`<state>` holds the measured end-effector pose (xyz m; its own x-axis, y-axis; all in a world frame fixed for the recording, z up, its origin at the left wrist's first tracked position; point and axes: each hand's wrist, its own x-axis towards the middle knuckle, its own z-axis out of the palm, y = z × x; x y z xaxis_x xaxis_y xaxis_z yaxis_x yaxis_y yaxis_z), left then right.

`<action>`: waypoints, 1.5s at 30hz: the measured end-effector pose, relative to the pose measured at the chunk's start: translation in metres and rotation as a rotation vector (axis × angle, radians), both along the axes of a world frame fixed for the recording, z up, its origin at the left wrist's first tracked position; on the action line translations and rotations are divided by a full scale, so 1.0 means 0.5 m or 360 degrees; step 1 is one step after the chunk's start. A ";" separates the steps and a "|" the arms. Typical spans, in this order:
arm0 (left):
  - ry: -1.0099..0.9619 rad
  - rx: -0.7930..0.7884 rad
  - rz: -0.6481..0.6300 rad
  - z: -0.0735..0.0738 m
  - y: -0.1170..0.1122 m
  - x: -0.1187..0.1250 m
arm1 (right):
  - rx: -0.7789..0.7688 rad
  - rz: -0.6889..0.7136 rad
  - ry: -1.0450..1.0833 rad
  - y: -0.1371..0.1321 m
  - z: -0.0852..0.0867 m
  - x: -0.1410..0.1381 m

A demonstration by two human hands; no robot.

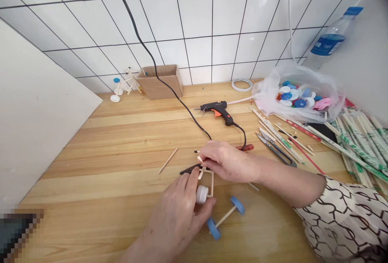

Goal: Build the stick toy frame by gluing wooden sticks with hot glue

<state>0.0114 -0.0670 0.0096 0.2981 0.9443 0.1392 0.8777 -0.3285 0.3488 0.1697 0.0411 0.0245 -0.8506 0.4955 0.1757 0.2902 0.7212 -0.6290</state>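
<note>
Patterned sleeve [342, 218] fills my lower right, and from it my right hand [227, 162] reaches in from 3 o'clock, fingers closed around a thin stick [199, 159]. A dark tool [189, 170] seems to run beneath that hand toward a red grip [247, 147], though I cannot tell whether the hand holds it. My left hand [176, 214], at 6 o'clock, is curled around a white bottle cap [202, 194] fixed to a stick frame [211, 184]. That frame sits low on the wooden surface [91, 153], with two blue wheels [238, 205] on a stick axle [226, 216] at its 5 o'clock end. Holding the cap firmly while working close to the joint seems the best way to keep the frame square. A hot glue gun [216, 111] rests at 12 o'clock.
</note>
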 end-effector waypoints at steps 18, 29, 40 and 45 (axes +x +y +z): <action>-0.0004 0.0034 -0.0014 -0.001 -0.002 -0.003 | -0.0001 0.0012 -0.0006 -0.001 0.004 -0.001; 0.0021 0.0047 -0.0004 0.005 0.000 -0.001 | 0.0061 0.0045 0.0036 0.000 0.000 -0.003; 0.0029 0.0053 0.0004 0.006 0.001 0.001 | 0.0069 0.0045 0.0046 -0.004 0.006 -0.003; 0.0041 0.0022 0.0021 0.007 0.000 0.000 | 0.0063 0.0028 0.0071 -0.006 0.010 -0.003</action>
